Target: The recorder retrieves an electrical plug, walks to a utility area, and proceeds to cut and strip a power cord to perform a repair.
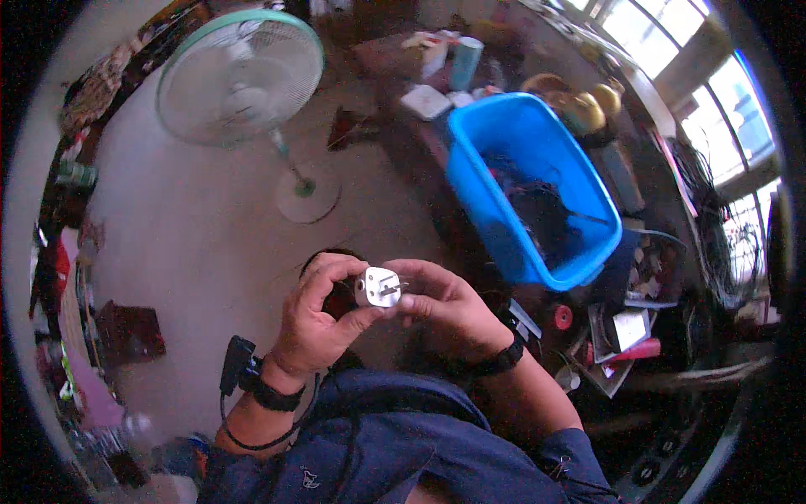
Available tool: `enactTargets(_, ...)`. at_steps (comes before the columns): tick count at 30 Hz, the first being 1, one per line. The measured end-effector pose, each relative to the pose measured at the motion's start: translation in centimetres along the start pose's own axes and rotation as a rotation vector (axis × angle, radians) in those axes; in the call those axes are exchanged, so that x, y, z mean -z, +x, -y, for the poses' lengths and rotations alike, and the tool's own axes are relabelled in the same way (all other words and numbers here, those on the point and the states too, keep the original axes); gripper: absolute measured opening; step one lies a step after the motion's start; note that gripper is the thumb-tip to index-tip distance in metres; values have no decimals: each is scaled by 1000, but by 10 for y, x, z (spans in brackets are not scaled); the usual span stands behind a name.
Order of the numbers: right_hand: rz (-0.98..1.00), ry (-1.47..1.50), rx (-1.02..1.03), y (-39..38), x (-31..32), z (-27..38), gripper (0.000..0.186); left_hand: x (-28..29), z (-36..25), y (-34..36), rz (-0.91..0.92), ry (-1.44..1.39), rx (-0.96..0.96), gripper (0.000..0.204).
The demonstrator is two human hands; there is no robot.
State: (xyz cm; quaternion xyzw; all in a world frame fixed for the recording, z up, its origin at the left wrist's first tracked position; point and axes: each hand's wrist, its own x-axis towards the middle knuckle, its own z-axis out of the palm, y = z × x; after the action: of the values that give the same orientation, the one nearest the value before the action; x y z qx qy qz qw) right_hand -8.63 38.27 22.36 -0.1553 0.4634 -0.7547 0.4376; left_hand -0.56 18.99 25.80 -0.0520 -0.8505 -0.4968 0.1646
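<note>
Near the middle of the view, in front of my body, I hold a small white power plug. Its rounded face is turned up, and dark metal prongs stick out toward the right. My left hand pinches the plug's left side between thumb and fingers. From the other side, my right hand closes in with thumb and fingertips at the plug's right edge, by the prongs. Whether a cord hangs from the plug is hidden.
A green-rimmed standing fan stands on the floor ahead to the left. To the right, a blue plastic tub holds dark tangled items. Beyond it are a cyan cylinder and a white box. A red roll lies right of my hands.
</note>
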Motion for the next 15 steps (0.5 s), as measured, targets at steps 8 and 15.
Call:
enactTargets(8,144,-95,-66,163,-135,-36,52,182,89,-19,-138,45,15,46)
enactTargets(15,192,-178,-145,282,-225,-59,48,306,147,-25,-228,97,77,45)
